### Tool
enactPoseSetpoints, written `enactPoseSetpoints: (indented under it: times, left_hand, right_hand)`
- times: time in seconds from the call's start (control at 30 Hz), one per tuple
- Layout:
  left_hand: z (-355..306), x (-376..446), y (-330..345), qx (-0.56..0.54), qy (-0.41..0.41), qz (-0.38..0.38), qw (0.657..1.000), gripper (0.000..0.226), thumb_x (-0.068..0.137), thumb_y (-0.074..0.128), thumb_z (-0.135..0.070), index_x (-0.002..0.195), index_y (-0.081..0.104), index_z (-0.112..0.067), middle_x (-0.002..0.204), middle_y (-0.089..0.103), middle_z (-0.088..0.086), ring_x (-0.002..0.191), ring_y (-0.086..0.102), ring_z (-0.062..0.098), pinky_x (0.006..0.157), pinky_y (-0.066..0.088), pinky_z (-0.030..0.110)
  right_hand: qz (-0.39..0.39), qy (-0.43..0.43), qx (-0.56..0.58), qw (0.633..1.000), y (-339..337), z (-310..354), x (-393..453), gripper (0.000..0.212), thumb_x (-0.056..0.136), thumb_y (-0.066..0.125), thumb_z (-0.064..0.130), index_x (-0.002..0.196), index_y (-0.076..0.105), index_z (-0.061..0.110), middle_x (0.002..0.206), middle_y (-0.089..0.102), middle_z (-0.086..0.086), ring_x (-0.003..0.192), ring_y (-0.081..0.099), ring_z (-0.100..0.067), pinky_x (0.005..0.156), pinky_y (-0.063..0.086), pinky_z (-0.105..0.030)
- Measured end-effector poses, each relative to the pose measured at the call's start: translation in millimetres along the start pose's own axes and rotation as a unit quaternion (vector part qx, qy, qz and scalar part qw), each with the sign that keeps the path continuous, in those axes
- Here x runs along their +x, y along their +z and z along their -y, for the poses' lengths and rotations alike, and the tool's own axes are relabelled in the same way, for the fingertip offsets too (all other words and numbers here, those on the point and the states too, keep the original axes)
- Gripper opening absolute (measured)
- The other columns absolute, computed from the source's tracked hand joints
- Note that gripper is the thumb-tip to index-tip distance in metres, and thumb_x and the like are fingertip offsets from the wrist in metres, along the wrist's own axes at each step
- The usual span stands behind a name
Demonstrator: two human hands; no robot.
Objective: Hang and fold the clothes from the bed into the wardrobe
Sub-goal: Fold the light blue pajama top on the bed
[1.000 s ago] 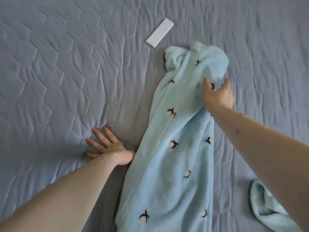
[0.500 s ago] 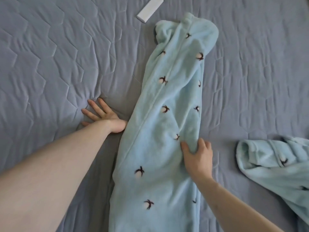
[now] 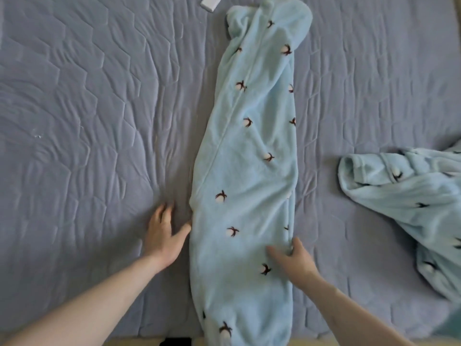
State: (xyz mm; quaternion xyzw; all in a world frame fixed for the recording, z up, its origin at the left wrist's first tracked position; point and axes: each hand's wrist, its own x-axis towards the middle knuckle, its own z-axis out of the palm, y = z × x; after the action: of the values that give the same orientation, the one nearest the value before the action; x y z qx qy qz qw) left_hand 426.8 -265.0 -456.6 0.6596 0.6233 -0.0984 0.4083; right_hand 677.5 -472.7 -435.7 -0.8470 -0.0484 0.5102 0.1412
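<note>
pale blue fleece garment [image 3: 247, 171], folded lengthwise, cotton-boll print

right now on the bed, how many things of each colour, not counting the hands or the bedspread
light blue fleece garments: 2, the long folded one in the middle and the crumpled one at the right
white flat objects: 1, the small bar at the top edge
total: 3
</note>
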Motion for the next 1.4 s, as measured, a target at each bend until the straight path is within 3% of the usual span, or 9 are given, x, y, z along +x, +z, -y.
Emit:
enactPoseSetpoints:
  times: [0.13, 0.2, 0.4, 0.6, 0.73, 0.93, 1.1, 1.23, 1.4]
  left_hand:
    - [13, -87, 25, -0.12, -0.097, 0.096, 0.983, 0.044, 0.091, 0.066, -0.058, 0.123, 0.063, -0.028, 0.136, 0.047, 0.003, 0.133, 0.047, 0.027, 0.104, 0.038, 0.037]
    - [14, -116, 32, -0.137, -0.118, 0.143, 0.973, 0.052, 0.079, 0.07, -0.066, 0.109, 0.067, -0.025, 0.121, 0.053, -0.001, 0.118, 0.056, 0.023, 0.094, 0.04, 0.033]
    - [23, -154, 44, -0.09, -0.149, 0.267, 0.948, 0.048, 0.088, 0.073, -0.032, 0.134, 0.061, -0.025, 0.127, 0.067, -0.004, 0.111, 0.064, 0.015, 0.088, 0.051, 0.026]
    - [23, -189, 30, -0.061, -0.185, 0.269, 0.943, 0.047, 0.084, 0.06, -0.035, 0.13, 0.058, -0.024, 0.112, 0.067, -0.007, 0.099, 0.063, 0.012, 0.077, 0.05, 0.025]
    - [27, -220, 16, -0.051, -0.206, 0.295, 0.932, 0.049, 0.067, 0.053, -0.043, 0.113, 0.058, -0.029, 0.109, 0.069, 0.0, 0.099, 0.067, 0.02, 0.091, 0.059, 0.039]
    - [1, -225, -16, -0.086, -0.188, 0.231, 0.951, 0.035, 0.08, 0.058, -0.041, 0.11, 0.056, -0.022, 0.106, 0.068, 0.002, 0.094, 0.067, 0.017, 0.088, 0.057, 0.041]
    - [-61, -192, -64, -0.186, -0.121, 0.159, 0.962, 0.047, 0.08, 0.07, -0.049, 0.12, 0.047, -0.056, 0.095, 0.075, -0.014, 0.079, 0.073, 0.003, 0.067, 0.055, 0.026]
    - [-123, -149, -96, -0.253, -0.054, 0.116, 0.959, 0.012, 0.093, 0.068, -0.036, 0.098, 0.079, -0.035, 0.098, 0.078, -0.007, 0.092, 0.073, 0.011, 0.072, 0.055, 0.024]
    - [-194, -93, -134, -0.392, -0.052, 0.115, 0.911, 0.022, 0.1, 0.06, -0.031, 0.108, 0.075, -0.017, 0.095, 0.078, 0.008, 0.078, 0.076, 0.018, 0.059, 0.057, 0.029]
  right_hand:
    - [0.077, 0.069, -0.008, 0.995, 30, -45, -37, 0.043, 0.085, 0.078, 0.041, 0.118, 0.066, 0.018, 0.103, 0.07, 0.006, 0.089, 0.068, -0.013, 0.068, 0.055, -0.025]
    - [0.094, 0.109, 0.013, 0.99, 40, -62, -52, 0.039, 0.087, 0.077, 0.041, 0.116, 0.067, 0.017, 0.104, 0.071, 0.004, 0.092, 0.069, -0.016, 0.075, 0.057, -0.029]
    - [0.091, 0.132, 0.095, 0.983, 46, -79, -100, 0.023, 0.085, 0.08, 0.041, 0.091, 0.062, 0.028, 0.093, 0.073, 0.01, 0.078, 0.072, -0.007, 0.049, 0.052, -0.015]
    - [0.13, 0.12, 0.038, 0.984, 29, -82, -137, 0.031, 0.09, 0.077, 0.033, 0.113, 0.068, 0.014, 0.103, 0.074, 0.001, 0.092, 0.071, -0.015, 0.065, 0.054, -0.024]
    - [0.176, 0.145, -0.008, 0.974, 20, -80, -163, 0.033, 0.089, 0.075, 0.033, 0.115, 0.064, 0.015, 0.106, 0.072, -0.003, 0.094, 0.07, -0.02, 0.058, 0.053, -0.026]
    - [0.111, 0.109, 0.044, 0.987, -4, -51, -179, 0.042, 0.084, 0.072, 0.027, 0.121, 0.054, 0.02, 0.108, 0.068, 0.0, 0.094, 0.07, -0.02, 0.083, 0.063, -0.043]
    - [0.058, 0.034, 0.212, 0.975, -56, 8, -172, 0.062, 0.092, 0.067, 0.025, 0.148, 0.041, 0.033, 0.122, 0.061, 0.011, 0.111, 0.067, -0.02, 0.094, 0.058, -0.043]
    - [0.042, -0.011, 0.277, 0.96, -97, 76, -156, 0.027, 0.096, 0.062, 0.019, 0.119, 0.074, 0.021, 0.105, 0.08, -0.004, 0.091, 0.078, -0.022, 0.082, 0.064, -0.04]
    - [0.003, -0.021, 0.423, 0.906, -129, 155, -120, 0.016, 0.093, 0.06, 0.012, 0.09, 0.074, 0.006, 0.079, 0.073, -0.009, 0.063, 0.071, -0.016, 0.058, 0.058, -0.029]
